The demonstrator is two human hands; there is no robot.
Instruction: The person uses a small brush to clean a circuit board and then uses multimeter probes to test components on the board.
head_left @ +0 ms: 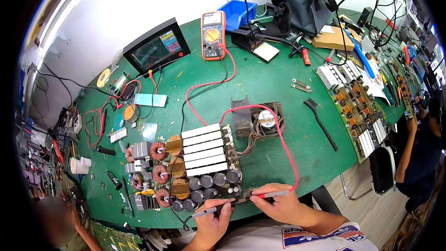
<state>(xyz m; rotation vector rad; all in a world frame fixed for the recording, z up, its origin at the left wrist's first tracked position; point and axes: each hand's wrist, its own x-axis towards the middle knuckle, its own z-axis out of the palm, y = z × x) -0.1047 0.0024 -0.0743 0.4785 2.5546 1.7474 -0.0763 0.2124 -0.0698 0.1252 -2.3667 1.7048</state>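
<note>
My left hand (211,223) pinches a grey-and-black test probe (207,211) whose black lead loops away to the left. Between the fingers of my right hand (280,206) is a red-and-grey test probe (273,194) on a red lead. Both probe tips point at the lower right edge of a power circuit board (204,176), near a small connector; whether they touch it I cannot tell. White heatsink bars (204,148), black capacitors (211,181) and copper coils (160,175) crowd this board. The leads run to an orange multimeter (213,36) standing at the back.
A cooling fan (267,120) lies wired beside the board. To its right is a black brush (321,125). A tilted screen (155,49), a blue bin (238,14) and a soldering iron (297,49) stand farther back. Another board (355,109) lies right; co-workers sit at both sides.
</note>
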